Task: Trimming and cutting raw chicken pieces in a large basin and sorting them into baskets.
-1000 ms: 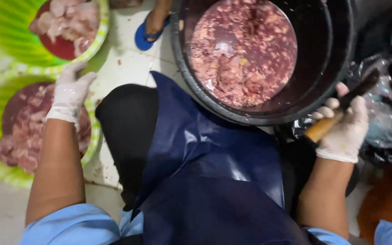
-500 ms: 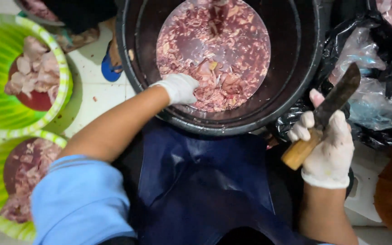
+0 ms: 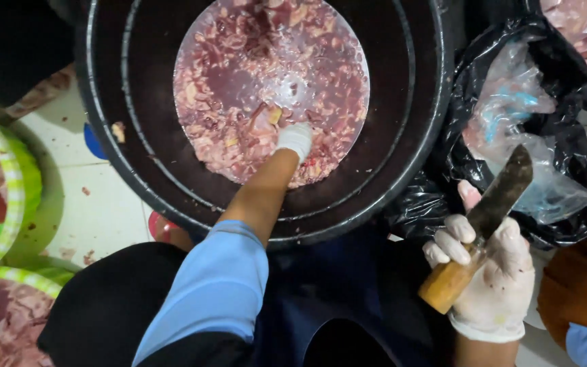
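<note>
Left of the black tub (image 3: 402,197) sit two green baskets (image 3: 8,197) of meat. Inside the tub, the gloved left hand (image 3: 295,139) dips into the meat pieces (image 3: 239,88); its grip cannot be made out. Right of the tub, the right hand (image 3: 490,272) is closed around a knife (image 3: 487,224), beside black bags (image 3: 511,136).

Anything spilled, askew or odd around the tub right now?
Small spills only: reddish specks and smears dot the white floor left of the black tub, and one pale scrap clings to its inner wall above the liquid. The left hand reaches into the meat; the right hand holds a knife blade-up.
</note>
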